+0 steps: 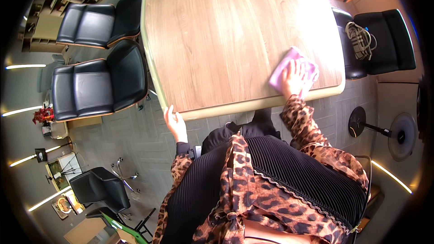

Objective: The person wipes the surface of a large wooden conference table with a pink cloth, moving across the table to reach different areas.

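Note:
A pink cloth [282,74] lies on the wood-grain tabletop [210,44], close to its near right corner. My right hand [295,78] rests on top of it with the fingers spread, pressing it against the surface and hiding part of it. At the near left corner of the table, my left hand [175,123] touches the pale table edge [230,108]. Its fingers are apart and there is nothing in them. Strong glare washes out the right side of the tabletop.
Black padded chairs [93,88] line the left side. On a right-hand chair [383,40] lies a striped bag [359,40]. A standing fan [401,137] is at the right, its round base [357,122] on the grey floor. An office chair [100,188] stands behind at left.

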A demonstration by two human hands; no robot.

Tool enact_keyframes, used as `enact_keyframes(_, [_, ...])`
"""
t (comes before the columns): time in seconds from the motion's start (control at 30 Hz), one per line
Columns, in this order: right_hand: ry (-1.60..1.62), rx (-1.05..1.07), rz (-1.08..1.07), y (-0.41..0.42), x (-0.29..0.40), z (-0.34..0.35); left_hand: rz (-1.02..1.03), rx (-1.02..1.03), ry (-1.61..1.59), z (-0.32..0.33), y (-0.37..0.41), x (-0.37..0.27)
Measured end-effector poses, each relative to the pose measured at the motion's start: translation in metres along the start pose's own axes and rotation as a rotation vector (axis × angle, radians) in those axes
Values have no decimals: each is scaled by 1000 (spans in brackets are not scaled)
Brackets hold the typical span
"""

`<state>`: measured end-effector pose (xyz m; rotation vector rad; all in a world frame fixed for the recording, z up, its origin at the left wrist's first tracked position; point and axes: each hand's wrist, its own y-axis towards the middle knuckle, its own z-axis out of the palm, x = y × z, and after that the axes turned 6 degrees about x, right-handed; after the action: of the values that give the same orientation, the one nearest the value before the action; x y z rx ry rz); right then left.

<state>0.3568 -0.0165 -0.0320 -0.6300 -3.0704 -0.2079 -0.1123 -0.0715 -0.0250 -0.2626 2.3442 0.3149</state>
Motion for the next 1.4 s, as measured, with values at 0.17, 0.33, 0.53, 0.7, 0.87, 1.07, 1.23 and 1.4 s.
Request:
enact_keyframes(0.17, [246, 68, -365, -56, 96, -32, -87, -76, 41, -33, -27, 8])
enact_keyframes(0.33, [493, 113, -845, -48, 186, -34, -132, -111, 44, -33, -40, 7])
enact_keyframes(0.53, [654, 18, -1082, 14, 237, -39, -133, -148, 12, -23, -48, -6])
enact_keyframes(0.7, [391, 81, -823, 87, 225, -46, -180, -146, -14, -24, -45, -30])
enact_keyframes(0.87, [57, 284, -398, 142, 168, -99, -95, -117, 30, -23, -41, -27])
enact_keyframes(1.07, [18, 205, -129, 196, 37, -37, -13, -40, -38, -8, -17, -52])
enact_keyframes(1.23, [93, 63, 57, 176, -12, -6, 46, 2, -12, -6, -4, -40])
enact_keyframes(1.4, [28, -83, 176, 160, -40, 22, 73, 40, 9, -2, 29, -52])
